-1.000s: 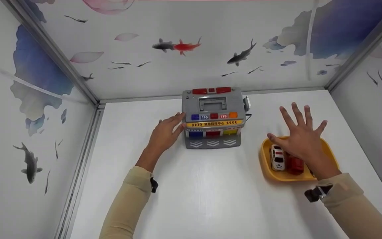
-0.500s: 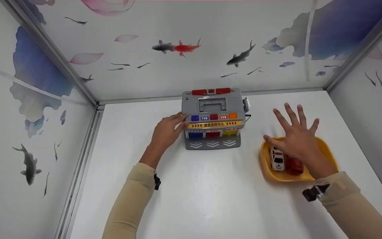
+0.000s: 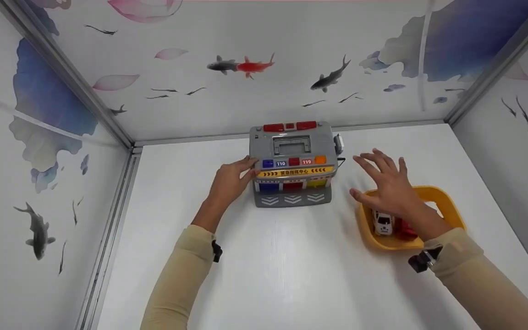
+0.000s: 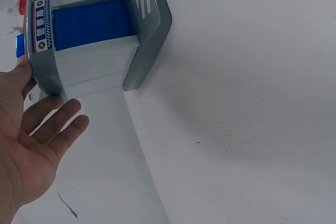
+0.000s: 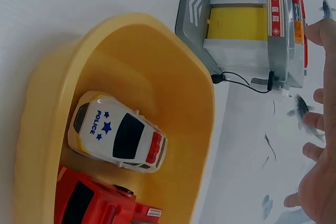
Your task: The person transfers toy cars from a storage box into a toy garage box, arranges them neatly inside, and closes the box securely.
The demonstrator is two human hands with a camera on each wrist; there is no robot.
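Note:
A grey toy emergency station [image 3: 291, 169] with blue, red and yellow doors stands near the back wall. My left hand [image 3: 232, 181] touches its left edge, thumb at the front corner. In the left wrist view, the other fingers [image 4: 68, 129] extend loosely beside its white side wall. My right hand [image 3: 394, 192] is spread over the left part of a yellow tray [image 3: 454, 215], its fingers slightly bent and holding nothing. Below it in the tray lie a white toy police car [image 5: 118, 132] and a red toy fire truck [image 5: 94, 200]. The hand and forearm hide part of the tray.
A white thing [image 3: 434, 208] shows in the tray behind the right wrist. From the station's right side hangs a thin black cord [image 5: 239, 80]. White walls [image 3: 245, 101] with painted fish enclose the white table [image 3: 273, 266] on the back and both sides.
My right hand has moved left over the tray, its spread fingers now bending and leaning toward the station. The left hand has shifted slightly onto the station's edge and stays there.

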